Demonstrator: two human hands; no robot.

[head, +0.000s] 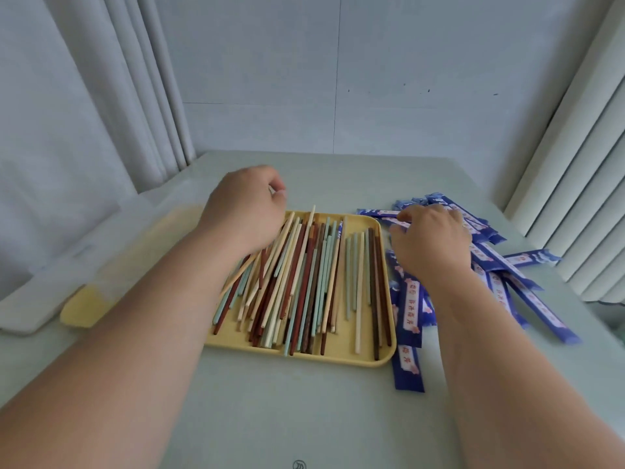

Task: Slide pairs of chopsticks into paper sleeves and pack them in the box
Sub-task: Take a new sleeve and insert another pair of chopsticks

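A yellow tray [351,362] in the middle of the table holds several loose chopsticks [304,286] in cream, mint, red-brown and dark brown. My left hand [243,204] hovers over the tray's far left corner, its fingers curled round a cream chopstick [236,275] that slants down-left under the wrist. Blue paper sleeves [411,309] with pink-and-white labels lie in a loose heap right of the tray. My right hand [429,235] rests on the far part of that heap, fingertips and thumb pinching a sleeve [402,225]. A translucent plastic box [67,272] sits at the left.
White curtains hang at the left [84,130] and right [581,164], close to the table's edges. A pale wall stands behind the table. The box shows something yellow [84,309] through its wall. Bare table surface [304,418] lies in front of the tray.
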